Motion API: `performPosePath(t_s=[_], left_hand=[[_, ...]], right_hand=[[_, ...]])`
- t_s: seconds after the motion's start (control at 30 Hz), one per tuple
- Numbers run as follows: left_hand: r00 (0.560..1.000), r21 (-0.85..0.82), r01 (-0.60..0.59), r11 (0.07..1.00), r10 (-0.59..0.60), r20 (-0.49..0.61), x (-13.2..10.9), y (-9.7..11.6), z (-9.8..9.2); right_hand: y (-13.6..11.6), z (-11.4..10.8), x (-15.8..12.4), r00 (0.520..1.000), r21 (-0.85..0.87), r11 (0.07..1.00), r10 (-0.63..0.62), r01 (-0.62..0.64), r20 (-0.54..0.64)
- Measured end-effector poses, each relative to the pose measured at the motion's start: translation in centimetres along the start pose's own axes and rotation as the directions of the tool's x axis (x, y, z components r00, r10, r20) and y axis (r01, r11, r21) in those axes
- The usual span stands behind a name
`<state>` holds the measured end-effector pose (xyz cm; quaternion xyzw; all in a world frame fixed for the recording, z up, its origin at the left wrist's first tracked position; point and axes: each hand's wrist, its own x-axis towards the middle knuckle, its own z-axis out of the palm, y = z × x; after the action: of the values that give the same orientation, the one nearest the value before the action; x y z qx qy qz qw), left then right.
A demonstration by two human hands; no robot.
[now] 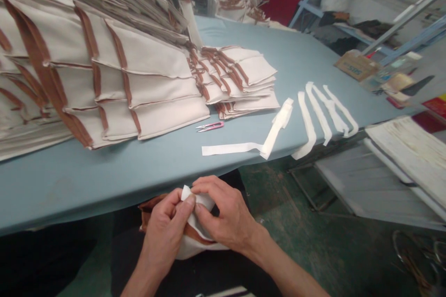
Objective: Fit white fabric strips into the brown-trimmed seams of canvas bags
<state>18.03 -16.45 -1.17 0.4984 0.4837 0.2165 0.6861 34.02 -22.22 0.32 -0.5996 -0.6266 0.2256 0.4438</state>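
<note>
Hands [223,213] pinching folded cream fabric [190,250] — brown binding along edge.

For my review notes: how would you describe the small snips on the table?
On the blue-covered table, find the tall pile of cream fabric trimmed in brown. Just off its front corner lie the thread snips, the only pink-handled thing, unlike the white strips to their right.

Left hand [162,234] and right hand [225,213] pinch white cloth [198,202] with brown binding [198,234] between the fingers [205,185]; pink thread snips [209,126] lie on the counter [104,181] beyond them
</note>
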Motion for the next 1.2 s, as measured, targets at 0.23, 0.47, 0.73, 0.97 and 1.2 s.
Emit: performPosePath(t_s=[0.23,0.47,0.73,0.97,1.2], left_hand=[[1.0,0.009,0.0,1.0,0.001,-0.018,0.4,0.0,0.3],[1.0,0.019,-0.012,1.0,0.012,-0.023,0.8,-0.3,0.4],[0.999,0.024,-0.031,0.999,0.032,-0.028,0.6,0.0,0.8],[0.998,0.101,-0.061,0.993,0.06,0.021,0.8,-0.1,0.9],[0.99,0.215,-0.139,0.967,0.135,0.034,0.8,0.0,1.0]], right_hand=[[0.6,1.0,-0.6,0.996,-0.054,0.997,0.047,-0.051,-0.08],[0.9,1.1,-0.3,0.996,-0.058,0.998,0.011,-0.016,-0.084],[0.6,1.7,0.0,0.962,0.113,0.963,0.256,-0.245,-0.098],[1.7,1.9,0.2,0.869,0.314,0.83,0.494,-0.461,-0.03],[3.7,2.7,0.1,0.794,0.558,0.64,0.605,-0.528,0.057]])
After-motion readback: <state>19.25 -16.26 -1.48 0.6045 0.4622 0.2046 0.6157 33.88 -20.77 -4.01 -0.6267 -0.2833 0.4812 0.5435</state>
